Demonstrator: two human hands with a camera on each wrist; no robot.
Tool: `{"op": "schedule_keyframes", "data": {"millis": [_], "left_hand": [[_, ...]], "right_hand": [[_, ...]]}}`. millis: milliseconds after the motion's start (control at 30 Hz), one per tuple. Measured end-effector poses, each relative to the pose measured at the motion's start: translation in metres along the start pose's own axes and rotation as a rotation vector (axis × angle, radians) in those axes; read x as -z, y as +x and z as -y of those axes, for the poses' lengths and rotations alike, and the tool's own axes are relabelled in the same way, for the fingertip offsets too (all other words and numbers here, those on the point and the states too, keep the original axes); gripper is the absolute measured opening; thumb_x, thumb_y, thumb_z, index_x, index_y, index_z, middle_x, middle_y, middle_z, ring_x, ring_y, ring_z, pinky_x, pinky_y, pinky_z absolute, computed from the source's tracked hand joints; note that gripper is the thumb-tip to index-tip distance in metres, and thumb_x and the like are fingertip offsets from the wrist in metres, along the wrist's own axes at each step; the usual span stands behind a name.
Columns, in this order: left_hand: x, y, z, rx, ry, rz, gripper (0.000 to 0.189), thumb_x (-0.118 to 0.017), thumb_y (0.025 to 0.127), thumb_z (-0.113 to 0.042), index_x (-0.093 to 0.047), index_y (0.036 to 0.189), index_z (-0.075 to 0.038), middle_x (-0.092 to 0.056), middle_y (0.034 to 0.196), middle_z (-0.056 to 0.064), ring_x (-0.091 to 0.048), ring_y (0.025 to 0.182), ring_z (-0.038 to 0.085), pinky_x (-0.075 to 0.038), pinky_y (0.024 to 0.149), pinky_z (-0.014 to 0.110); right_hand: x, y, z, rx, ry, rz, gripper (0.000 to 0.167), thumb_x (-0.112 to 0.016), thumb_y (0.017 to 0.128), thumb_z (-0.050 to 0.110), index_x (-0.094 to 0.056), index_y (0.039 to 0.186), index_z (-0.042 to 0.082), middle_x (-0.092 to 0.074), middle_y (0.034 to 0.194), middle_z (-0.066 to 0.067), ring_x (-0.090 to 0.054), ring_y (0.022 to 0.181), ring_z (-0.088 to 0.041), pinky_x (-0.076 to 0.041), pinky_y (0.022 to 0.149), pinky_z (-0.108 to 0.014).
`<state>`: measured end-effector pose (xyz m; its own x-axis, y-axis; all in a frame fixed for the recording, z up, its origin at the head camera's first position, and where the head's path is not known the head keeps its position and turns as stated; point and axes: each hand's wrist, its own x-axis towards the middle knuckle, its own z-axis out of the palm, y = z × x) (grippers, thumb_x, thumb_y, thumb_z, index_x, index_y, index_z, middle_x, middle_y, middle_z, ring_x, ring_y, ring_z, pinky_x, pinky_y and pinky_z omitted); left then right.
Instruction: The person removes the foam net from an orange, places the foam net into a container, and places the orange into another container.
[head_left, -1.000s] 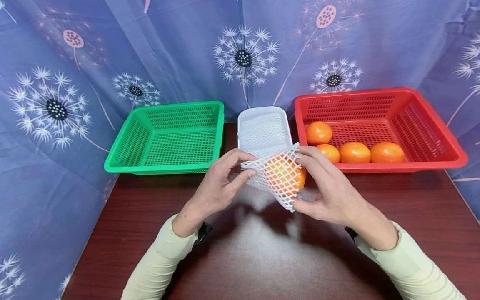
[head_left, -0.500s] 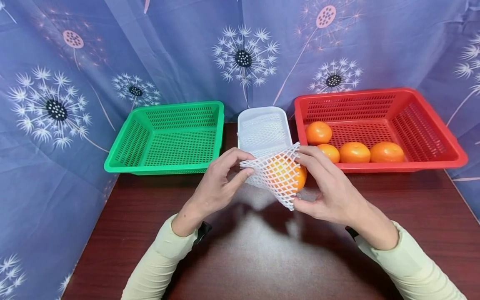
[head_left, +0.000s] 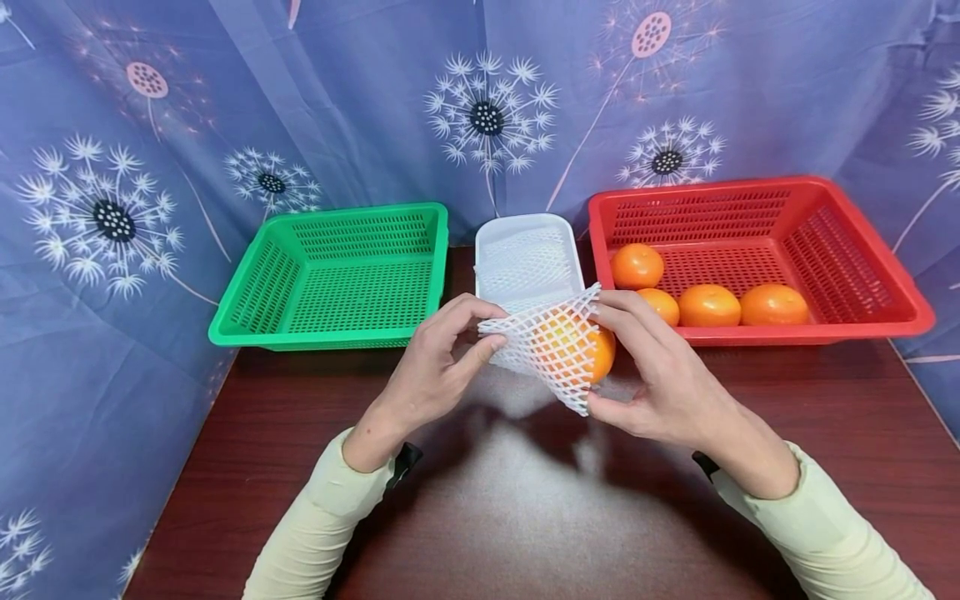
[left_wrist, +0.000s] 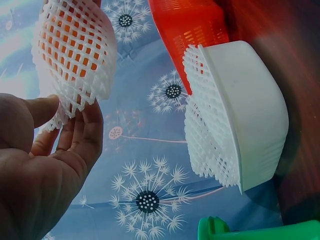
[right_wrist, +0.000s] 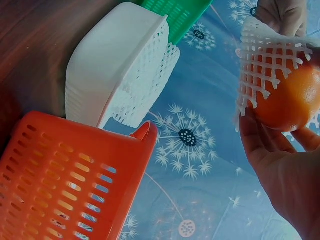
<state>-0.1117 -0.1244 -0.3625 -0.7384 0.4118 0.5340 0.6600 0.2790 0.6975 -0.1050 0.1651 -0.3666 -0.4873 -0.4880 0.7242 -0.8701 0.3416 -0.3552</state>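
Observation:
A white foam fruit net is stretched over most of an orange, whose right side shows bare in the head view. My left hand pinches the narrow left end of the net between thumb and fingers, as the left wrist view also shows. On the other side, my right hand grips the wide rim of the net, fingers at the upper edge and thumb at the lower. In the right wrist view the bare part of the orange lies close to the right fingers; exact contact is partly hidden.
A white tub with more foam nets stands behind the hands. To the right is a red basket with several oranges. A green basket stands left. Patterned blue cloth hangs behind the brown table.
The left hand has drawn the net's narrow end very slightly left. Slightly more of the orange shows at the rim, and the net's lower corner has risen a little.

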Motion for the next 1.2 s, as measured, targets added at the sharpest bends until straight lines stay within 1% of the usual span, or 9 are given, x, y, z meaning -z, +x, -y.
{"op": "schedule_keyframes", "data": {"millis": [167, 300, 400, 533, 700, 867, 1200], "left_hand": [[0.0013, 0.0000, 0.0011, 0.000, 0.008, -0.002, 0.022, -0.074, 0.098, -0.002, -0.068, 0.119, -0.006, -0.067, 0.109, 0.004, -0.060, 0.091, 0.017, -0.054, 0.078, 0.028], [0.0016, 0.0005, 0.0012, 0.003, -0.007, 0.000, 0.022, -0.074, 0.099, -0.003, -0.069, 0.119, -0.005, -0.068, 0.110, 0.004, -0.062, 0.093, 0.018, -0.055, 0.079, 0.028], [0.0016, 0.0007, 0.0007, 0.008, -0.019, 0.001, 0.021, -0.073, 0.099, -0.002, -0.069, 0.119, -0.005, -0.068, 0.111, 0.005, -0.063, 0.095, 0.018, -0.057, 0.080, 0.029], [0.0022, 0.0006, 0.0005, 0.015, -0.016, 0.000, 0.022, -0.073, 0.099, -0.002, -0.068, 0.119, -0.005, -0.068, 0.111, 0.005, -0.064, 0.096, 0.018, -0.057, 0.081, 0.029], [0.0028, 0.0007, 0.0010, 0.013, -0.010, -0.002, 0.022, -0.073, 0.099, -0.002, -0.068, 0.120, -0.005, -0.067, 0.111, 0.004, -0.064, 0.097, 0.018, -0.057, 0.081, 0.029], [0.0026, 0.0010, 0.0021, 0.009, -0.015, -0.002, 0.021, -0.073, 0.099, -0.002, -0.068, 0.119, -0.005, -0.067, 0.112, 0.005, -0.065, 0.098, 0.019, -0.058, 0.081, 0.029], [0.0037, 0.0012, 0.0019, 0.018, 0.004, -0.005, 0.021, -0.073, 0.099, -0.001, -0.068, 0.119, -0.004, -0.067, 0.112, 0.005, -0.067, 0.099, 0.018, -0.060, 0.081, 0.030]], "right_hand": [[0.0009, -0.0016, -0.0011, -0.005, -0.008, 0.003, 0.072, -0.078, 0.075, 0.026, -0.059, 0.134, -0.010, -0.059, 0.135, -0.025, -0.056, 0.123, -0.036, -0.035, 0.118, -0.026], [0.0018, -0.0031, -0.0016, -0.018, -0.012, 0.005, 0.071, -0.078, 0.080, 0.033, -0.059, 0.134, -0.010, -0.059, 0.136, -0.025, -0.056, 0.124, -0.037, -0.035, 0.119, -0.026], [0.0021, -0.0032, -0.0017, -0.020, -0.010, 0.005, 0.071, -0.077, 0.082, 0.035, -0.059, 0.134, -0.010, -0.059, 0.137, -0.025, -0.056, 0.125, -0.037, -0.035, 0.119, -0.026], [0.0020, -0.0025, -0.0013, -0.015, -0.011, 0.001, 0.070, -0.075, 0.086, 0.038, -0.059, 0.134, -0.010, -0.059, 0.136, -0.026, -0.056, 0.124, -0.037, -0.035, 0.119, -0.026], [0.0020, -0.0022, -0.0006, -0.012, -0.010, -0.002, 0.071, -0.070, 0.093, 0.048, -0.059, 0.134, -0.010, -0.059, 0.136, -0.026, -0.056, 0.125, -0.037, -0.035, 0.119, -0.026], [0.0028, -0.0022, -0.0006, -0.018, -0.008, -0.001, 0.071, -0.070, 0.094, 0.048, -0.059, 0.135, -0.009, -0.059, 0.137, -0.025, -0.055, 0.126, -0.037, -0.035, 0.119, -0.026], [0.0038, -0.0024, -0.0006, -0.007, -0.020, -0.003, 0.073, -0.068, 0.096, 0.051, -0.059, 0.134, -0.010, -0.058, 0.136, -0.026, -0.055, 0.125, -0.037, -0.035, 0.118, -0.025]]}}
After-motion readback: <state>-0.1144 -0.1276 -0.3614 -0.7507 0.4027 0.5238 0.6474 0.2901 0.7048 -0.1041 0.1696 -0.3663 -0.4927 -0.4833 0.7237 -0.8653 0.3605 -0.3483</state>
